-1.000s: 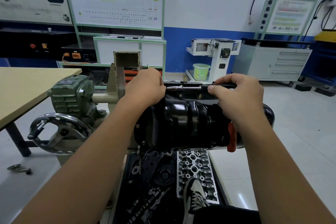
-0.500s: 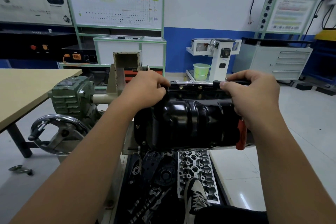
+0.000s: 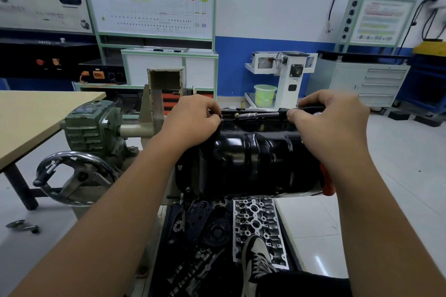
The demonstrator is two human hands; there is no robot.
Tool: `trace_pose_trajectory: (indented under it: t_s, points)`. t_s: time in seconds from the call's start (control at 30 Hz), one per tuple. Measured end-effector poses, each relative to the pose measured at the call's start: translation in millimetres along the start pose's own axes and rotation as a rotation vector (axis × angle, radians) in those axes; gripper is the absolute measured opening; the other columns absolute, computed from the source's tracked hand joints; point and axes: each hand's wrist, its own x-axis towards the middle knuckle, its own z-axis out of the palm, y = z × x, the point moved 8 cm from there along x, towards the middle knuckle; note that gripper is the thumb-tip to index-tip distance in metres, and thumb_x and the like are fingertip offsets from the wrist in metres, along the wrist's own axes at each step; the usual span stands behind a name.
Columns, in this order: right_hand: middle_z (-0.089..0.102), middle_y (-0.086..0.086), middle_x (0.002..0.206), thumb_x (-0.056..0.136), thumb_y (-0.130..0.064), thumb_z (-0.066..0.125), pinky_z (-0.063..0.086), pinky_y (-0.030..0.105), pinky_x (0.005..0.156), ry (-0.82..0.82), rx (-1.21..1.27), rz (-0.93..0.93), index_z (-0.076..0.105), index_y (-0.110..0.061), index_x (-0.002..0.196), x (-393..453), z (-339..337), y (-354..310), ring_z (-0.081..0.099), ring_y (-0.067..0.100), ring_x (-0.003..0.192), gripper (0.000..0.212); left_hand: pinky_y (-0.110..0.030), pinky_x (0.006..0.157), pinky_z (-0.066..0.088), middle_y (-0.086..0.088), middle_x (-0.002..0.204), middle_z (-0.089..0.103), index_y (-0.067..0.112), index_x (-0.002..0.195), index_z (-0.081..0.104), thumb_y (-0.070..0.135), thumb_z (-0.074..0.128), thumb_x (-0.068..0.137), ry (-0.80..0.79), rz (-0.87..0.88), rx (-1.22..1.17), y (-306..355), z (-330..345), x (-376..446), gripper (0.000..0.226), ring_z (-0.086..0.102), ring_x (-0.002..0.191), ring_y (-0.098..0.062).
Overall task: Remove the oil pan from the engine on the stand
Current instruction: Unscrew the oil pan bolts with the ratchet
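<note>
Black-handled steel ratchet (image 3: 270, 114) has swung back leftward along the glossy black oil pan (image 3: 251, 159)'s far rim, right hand (image 3: 330, 123) gripping it, left hand (image 3: 193, 119) curled at the rim: bolts apparently still being loosened.

left hand (image 3: 193, 119): forearm stretched forward, knuckles up, fingers curled downward, what they pinch is hidden | right hand (image 3: 330, 123): forearm stretched forward, fingers and thumb curled round a dark tool handle (image 3: 304, 110), thumb pointing left

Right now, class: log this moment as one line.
left hand: steadies glossy black oil pan | right hand: grips black-handled ratchet on far-edge bolt | pan: still mounted
</note>
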Motion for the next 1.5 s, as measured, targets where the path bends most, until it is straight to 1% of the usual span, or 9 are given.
trace_pose_trajectory:
  t_s: [0.3, 0.43, 0.6, 0.7, 0.83, 1.07, 1.2, 1.33, 1.5]
  points:
    - [0.064, -0.017, 0.079, 0.083, -0.025, 0.08, 0.032, -0.007, 0.059, -0.003, -0.024, -0.053, 0.07, -0.029, 0.082, -5.9, 3.2, -10.6, 0.057, -0.003, 0.076, 0.01, -0.032, 0.069, 0.056, 0.016, 0.074, 0.062, 0.03, 0.091, 0.076, 0.023, 0.065, 0.091, 0.039, 0.0, -0.022, 2.1, -1.7, -2.1, 0.014, 0.06, 0.071, -0.007]
    - [0.068, -0.006, 0.078, 0.084, -0.02, 0.076, 0.035, 0.0, 0.064, 0.022, -0.065, -0.172, 0.071, -0.022, 0.087, -17.9, 6.8, -28.4, 0.058, 0.011, 0.073, 0.006, -0.032, 0.074, 0.058, 0.014, 0.079, 0.067, 0.028, 0.095, 0.078, 0.019, 0.065, 0.09, 0.084, 0.08, -0.08, 20.9, -7.5, -4.5, 0.017, 0.063, 0.076, -0.004]
    - [0.065, 0.01, 0.076, 0.08, -0.003, 0.069, 0.032, 0.033, 0.065, 0.08, -0.113, -0.412, 0.064, -0.005, 0.086, -47.1, 20.9, -62.9, 0.055, 0.029, 0.071, 0.008, -0.017, 0.079, 0.046, -0.003, 0.106, 0.066, 0.014, 0.117, 0.074, 0.008, 0.069, 0.087, -0.033, 0.558, -0.141, 87.1, 2.9, -27.4, 0.031, 0.059, 0.083, 0.01]
    - [0.055, 0.009, 0.077, 0.079, 0.0, 0.064, 0.019, 0.03, 0.062, 0.072, -0.076, -0.432, 0.057, -0.006, 0.085, -60.9, 28.8, -70.7, 0.043, 0.025, 0.068, 0.011, -0.041, 0.073, 0.052, -0.005, 0.088, 0.065, 0.003, 0.091, 0.068, -0.005, 0.064, 0.084, -0.012, 0.679, -0.162, 102.4, 7.5, -38.2, 0.011, 0.06, 0.08, -0.019]
    - [0.054, 0.004, 0.079, 0.079, -0.006, 0.066, 0.026, 0.027, 0.061, -0.082, -0.066, -0.474, 0.051, -0.013, 0.091, -61.5, 34.7, -76.8, 0.043, 0.022, 0.069, 0.02, -0.035, 0.062, 0.047, -0.003, 0.073, 0.06, 0.003, 0.078, 0.064, -0.009, 0.063, 0.079, 0.051, 0.677, -0.19, 99.5, 5.0, -39.6, 0.012, 0.056, 0.069, -0.019]
    - [0.059, 0.005, 0.064, 0.067, -0.048, 0.09, 0.028, 0.02, 0.037, -0.434, 0.64, 0.259, 0.05, -0.024, 0.096, -27.9, 21.5, -24.0, 0.034, 0.012, 0.04, 0.055, -0.024, 0.065, 0.044, 0.003, 0.079, 0.063, 0.001, 0.093, 0.069, 0.0, 0.069, 0.085, 0.062, 0.66, -0.21, 90.7, 3.7, -38.5, 0.008, 0.055, 0.071, -0.012]
    - [0.052, 0.01, 0.074, 0.094, -0.011, 0.054, 0.033, 0.023, 0.046, -0.309, 1.028, 0.609, 0.047, -0.011, 0.091, -16.7, 20.2, 3.8, 0.037, 0.014, 0.049, 0.008, -0.038, 0.074, 0.055, -0.006, 0.089, 0.07, 0.001, 0.099, 0.068, 0.001, 0.067, 0.09, 0.027, 0.668, -0.218, 83.2, 3.7, -39.5, 0.009, 0.067, 0.081, -0.024]
    - [0.06, 0.026, 0.096, 0.081, 0.021, 0.034, 0.046, 0.032, 0.054, -0.353, 1.156, 0.616, 0.046, -0.011, 0.096, -12.3, 19.1, 9.4, 0.055, 0.019, 0.055, 0.037, -0.043, 0.074, 0.058, -0.006, 0.092, 0.073, 0.002, 0.101, 0.07, 0.004, 0.072, 0.09, 0.064, 0.633, -0.257, 73.9, 0.9, -41.5, 0.011, 0.071, 0.085, -0.022]
    - [0.066, 0.029, 0.099, 0.076, 0.021, 0.057, 0.065, 0.042, 0.079, -0.387, 1.493, 0.624, 0.046, 0.001, 0.115, -10.9, 32.7, 1.5, 0.076, 0.041, 0.098, 0.046, -0.042, 0.075, 0.061, 0.0, 0.093, 0.075, 0.006, 0.102, 0.073, 0.008, 0.078, 0.089, 0.129, 0.595, -0.314, 69.5, 0.9, -42.5, 0.014, 0.074, 0.086, -0.015]
